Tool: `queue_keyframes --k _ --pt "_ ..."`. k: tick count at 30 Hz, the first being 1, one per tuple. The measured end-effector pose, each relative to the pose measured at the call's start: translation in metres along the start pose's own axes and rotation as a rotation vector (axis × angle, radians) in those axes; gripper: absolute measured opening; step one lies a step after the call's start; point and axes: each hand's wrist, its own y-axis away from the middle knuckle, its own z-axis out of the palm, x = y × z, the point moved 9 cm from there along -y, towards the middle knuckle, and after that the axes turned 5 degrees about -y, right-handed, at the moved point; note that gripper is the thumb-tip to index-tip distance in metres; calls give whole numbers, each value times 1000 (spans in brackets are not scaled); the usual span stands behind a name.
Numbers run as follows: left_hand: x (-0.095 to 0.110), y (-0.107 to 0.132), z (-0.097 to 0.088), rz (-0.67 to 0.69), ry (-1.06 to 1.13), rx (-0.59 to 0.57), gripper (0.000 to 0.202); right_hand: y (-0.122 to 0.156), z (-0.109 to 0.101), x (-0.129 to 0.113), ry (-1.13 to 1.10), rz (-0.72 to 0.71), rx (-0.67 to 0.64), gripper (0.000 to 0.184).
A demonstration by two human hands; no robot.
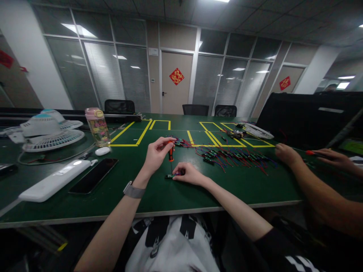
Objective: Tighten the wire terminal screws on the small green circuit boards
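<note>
Through the head camera I have the left hand [155, 154] above the green bench [153, 200], its grip pinching the orange-and-black handle of a screwdriver [170, 154] near the top. The screwdriver stands nearly upright, its shaft running down to a small circuit board [169, 176]; from here I can't tell whether the tip touches it. The right hand [189, 174] rests low beside it, its grip closed with thumb and fingers on the wired end of that board, which lies near the front of the bench. Just beyond the hands I see a small cluster of wired boards [179, 142], and to the right of that a wide spread of more boards [232, 155] with red and blue leads. A watch [134, 190] circles the left wrist. Off to the left lie a dark phone [94, 176] and a long white device [55, 183], with a bottle [98, 126] standing behind them. Yellow tape [124, 145] marks out shapes across the bench. At the far right, another person's hand [287, 154] is near a red-ended tool [310, 152].
</note>
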Motion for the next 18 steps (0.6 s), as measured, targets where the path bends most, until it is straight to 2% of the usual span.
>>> queue_keyframes --k 4,6,9,11,16,18 --pt "7 0 -7 46 -121 83 18 0 -1 -1 -1 -3 2 15" --pt "5 0 -3 35 -87 37 23 1 -1 -3 9 -14 -7 16" --pt "-4 0 5 -17 75 -62 33 1 -1 -5 23 -18 -15 16" --pt "-10 1 6 -58 147 -75 37 1 -2 -5 23 -17 -11 16" --pt "-2 0 -5 -14 -34 40 26 0 -2 -4 32 -21 -17 16" --pt "2 0 -5 14 -67 47 24 0 -1 -4 31 -28 -25 17"
